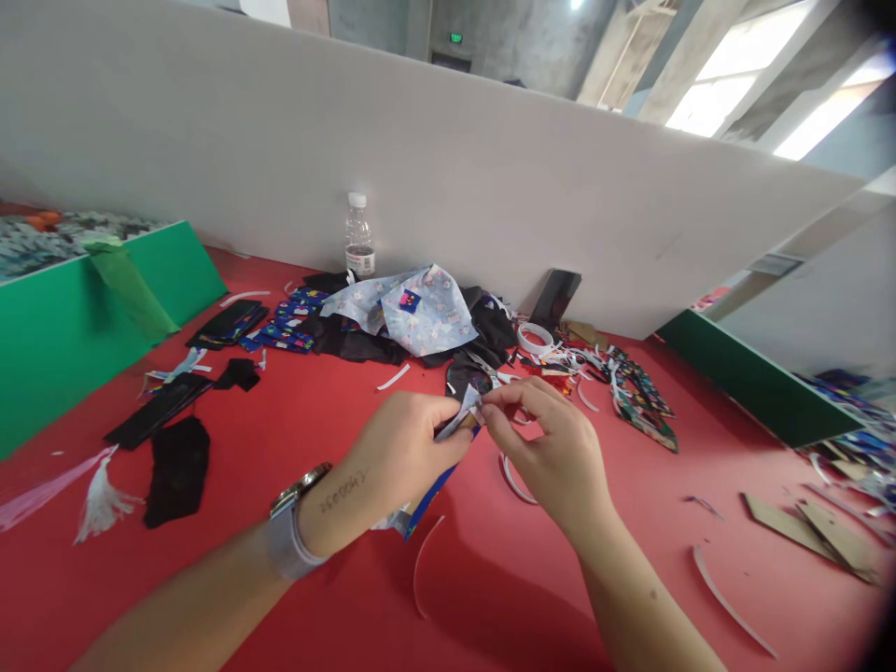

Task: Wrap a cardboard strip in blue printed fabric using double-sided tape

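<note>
A red tabletop [308, 411] spreads beneath everything, with a white partition [448, 159] standing along its far edge. A green panel [77, 336] rises by its left edge. Against the middle of the far edge lies a heap of cloth [434, 322], pale blue printed fabric over black.

The person's left hand [399, 443] grips a folded cloth piece [428, 504] between thumb and fingers; the right hand [553, 439] pinches its pale upper tip. The piece is held in front of the heap, about midway between the tabletop's side edges; whether its lower end touches the tabletop cannot be told.

A clear bottle [359, 238] stands upright at the far edge, behind the heap. A phone [556, 297] leans on the partition, right of the heap. Just beside the phone sits a white ring [535, 339]. Toward the near right corner lies a thin curved strip [728, 602].
</note>
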Demonstrator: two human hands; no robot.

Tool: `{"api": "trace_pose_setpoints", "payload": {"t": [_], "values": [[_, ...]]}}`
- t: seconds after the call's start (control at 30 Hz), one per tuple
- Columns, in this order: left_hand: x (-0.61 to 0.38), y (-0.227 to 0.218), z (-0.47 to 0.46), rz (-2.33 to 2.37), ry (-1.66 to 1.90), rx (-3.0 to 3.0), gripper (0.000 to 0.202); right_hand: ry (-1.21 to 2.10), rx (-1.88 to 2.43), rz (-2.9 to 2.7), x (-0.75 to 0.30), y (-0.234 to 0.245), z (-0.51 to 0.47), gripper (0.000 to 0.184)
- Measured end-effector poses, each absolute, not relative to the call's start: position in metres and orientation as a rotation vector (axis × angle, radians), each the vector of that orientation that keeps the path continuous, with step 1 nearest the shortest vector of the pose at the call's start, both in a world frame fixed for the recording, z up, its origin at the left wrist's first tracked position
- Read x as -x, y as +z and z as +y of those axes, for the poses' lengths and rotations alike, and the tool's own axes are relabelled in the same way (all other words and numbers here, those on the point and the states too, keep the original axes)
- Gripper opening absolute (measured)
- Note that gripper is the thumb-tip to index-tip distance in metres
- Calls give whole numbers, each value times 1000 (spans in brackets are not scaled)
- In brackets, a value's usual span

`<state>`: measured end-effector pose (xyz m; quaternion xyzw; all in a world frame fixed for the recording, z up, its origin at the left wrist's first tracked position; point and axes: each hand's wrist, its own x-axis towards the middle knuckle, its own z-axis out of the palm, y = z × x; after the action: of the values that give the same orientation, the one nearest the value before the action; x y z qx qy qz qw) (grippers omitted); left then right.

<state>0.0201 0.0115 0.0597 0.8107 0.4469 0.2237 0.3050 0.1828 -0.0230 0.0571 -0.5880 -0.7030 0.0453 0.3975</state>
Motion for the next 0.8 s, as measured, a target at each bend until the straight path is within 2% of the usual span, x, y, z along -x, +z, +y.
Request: {"api": "trace_pose_setpoints", "payload": {"t": [0.4, 0.8], "values": [[-23, 57, 9, 1217, 592, -2282, 32, -156, 1457, -1961, -180, 46, -23, 9], [-24, 54, 10, 1201, 565, -2322, 32, -98, 1464, -2048, -185, 46, -22, 11]]}}
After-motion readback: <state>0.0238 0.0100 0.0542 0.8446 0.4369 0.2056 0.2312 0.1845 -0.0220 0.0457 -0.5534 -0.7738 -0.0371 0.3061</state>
